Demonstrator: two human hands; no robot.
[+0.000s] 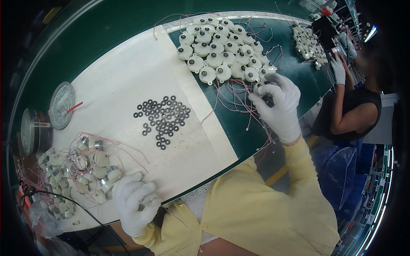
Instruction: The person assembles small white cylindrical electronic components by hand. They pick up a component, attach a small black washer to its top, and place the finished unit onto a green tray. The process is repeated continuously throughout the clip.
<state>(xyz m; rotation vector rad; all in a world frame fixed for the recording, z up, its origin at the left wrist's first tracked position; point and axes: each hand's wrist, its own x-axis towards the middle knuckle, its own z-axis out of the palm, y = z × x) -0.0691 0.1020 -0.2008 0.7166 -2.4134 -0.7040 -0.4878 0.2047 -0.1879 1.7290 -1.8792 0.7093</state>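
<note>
My right hand, in a white glove, is closed at the near edge of a cluster of round white geared motors. Its thumb and fingers curl around one white motor, mostly hidden by the glove. Red and white wires trail from the cluster beside this hand. My left hand, also gloved, is at the table's near edge, beside a heap of loose motors. Its fingers are curled; what they hold, if anything, is hidden. A thin reddish wire shows near its thumb side.
Small black rings lie spread on the white sheet. An open tin and a round lid with a red stick stand at the left. Another person works at the right beside more motors.
</note>
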